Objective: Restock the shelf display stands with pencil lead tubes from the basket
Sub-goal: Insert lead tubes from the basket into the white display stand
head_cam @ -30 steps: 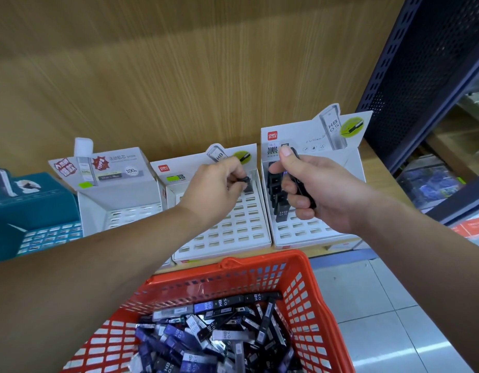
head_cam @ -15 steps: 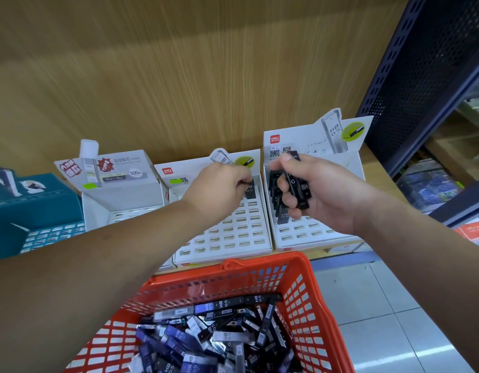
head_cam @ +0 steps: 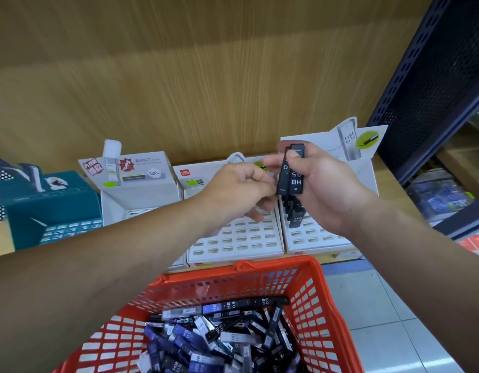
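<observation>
My right hand [head_cam: 332, 189] grips a small bundle of black HB 0.5 pencil lead tubes [head_cam: 293, 173] upright, above the right display stand [head_cam: 319, 238]. A few black tubes [head_cam: 296, 219] stand in that stand's upper-left slots. My left hand [head_cam: 238, 189] reaches across the middle display stand [head_cam: 233, 240], whose slots show bare, and its fingertips pinch the left edge of the bundle. Below, the orange basket [head_cam: 316, 297] holds several loose black and blue tubes [head_cam: 219, 335].
A third white stand [head_cam: 141, 192] sits left of the middle one, with a teal box [head_cam: 52, 208] beyond it. A wood panel backs the shelf. A dark perforated upright [head_cam: 434, 76] and lower shelves of goods stand at right, above tiled floor [head_cam: 381, 319].
My left hand left the top slots of the middle stand and moved right to the tubes in my right hand. My right hand lifted the bundle slightly and turned it upright.
</observation>
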